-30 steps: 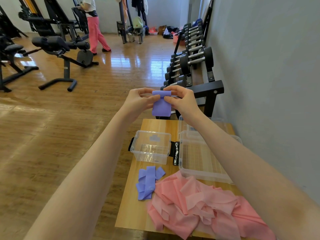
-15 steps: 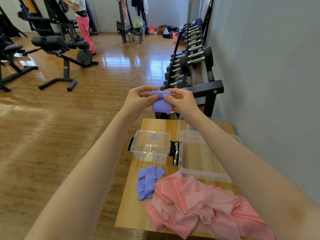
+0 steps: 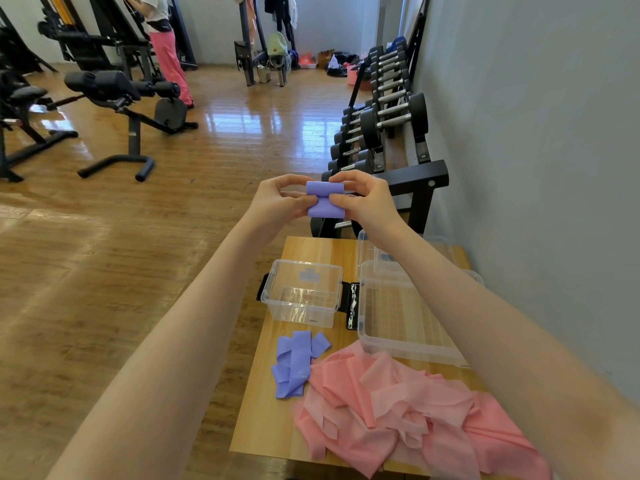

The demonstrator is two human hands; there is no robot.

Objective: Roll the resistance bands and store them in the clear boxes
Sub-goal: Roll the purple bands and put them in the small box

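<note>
At frame centre your left hand [image 3: 280, 206] and right hand [image 3: 363, 202] pinch a nearly rolled purple band [image 3: 325, 199]; boxes [image 3: 301, 296] look empty, pink pile [image 3: 398, 407] untouched.

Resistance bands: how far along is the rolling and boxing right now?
Nothing looks stored yet: the small clear box and the large clear box show no bands inside. In hand: the left hand and right hand pinch a purple band, nearly rolled. Left: a loose purple band and the pink pile on the table.
</note>
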